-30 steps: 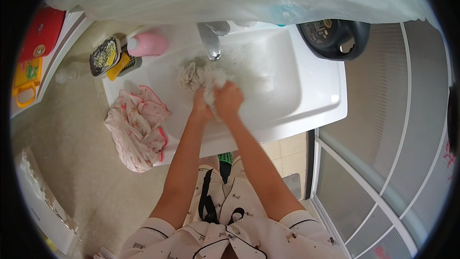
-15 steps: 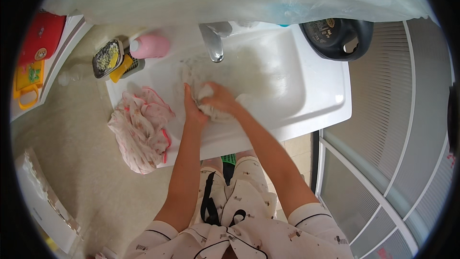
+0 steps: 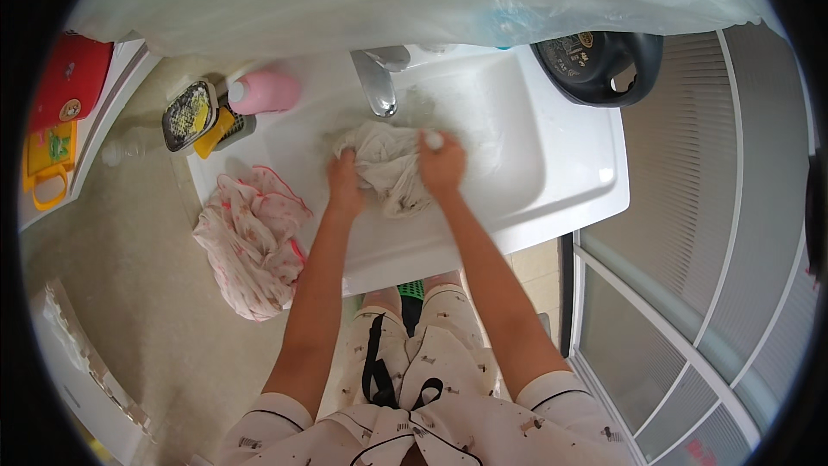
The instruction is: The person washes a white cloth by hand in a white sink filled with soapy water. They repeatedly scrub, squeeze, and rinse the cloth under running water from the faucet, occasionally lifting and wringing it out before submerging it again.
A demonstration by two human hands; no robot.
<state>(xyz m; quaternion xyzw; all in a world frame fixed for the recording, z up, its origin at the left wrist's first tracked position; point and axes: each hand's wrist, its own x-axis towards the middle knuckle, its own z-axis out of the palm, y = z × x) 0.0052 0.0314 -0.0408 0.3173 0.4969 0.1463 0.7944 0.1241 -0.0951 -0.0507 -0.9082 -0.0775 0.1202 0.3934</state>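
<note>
One crumpled off-white cloth (image 3: 386,164), limp and wet-looking, down in the wide glossy white sink (image 3: 580,147), just in front of the spout of the curved chrome faucet (image 3: 376,86). Lying squarely between two bare hands: to the right of the left grip (image 3: 343,183), to the left of the right grip (image 3: 443,164), touching both, with neither clearly nearer. Left grip closed on the left edge; right grip curled tight at the right edge, with a small white lump showing among the fingers. Cannot tell whether fold of cloth or something else. Too bunched for a firm long axis: broadest on the faucet side, spread crosswise from grip to grip, then narrowing to a gathered end pointing toward the sink's near edge and slightly right. Farther out, draped over the front left corner, a thin white-and-pink patterned fabric (image 3: 254,246) with red edging. Behind that, at the left rim, a pink plastic bottle (image 3: 269,92) with a white cap, near a yellow block (image 3: 214,133) and a dark-rimmed oblong dish (image 3: 190,115) with yellowish bits. At the back right corner, well apart from both grips, a rounded black plastic jug (image 3: 595,71) with a looped handle.
</note>
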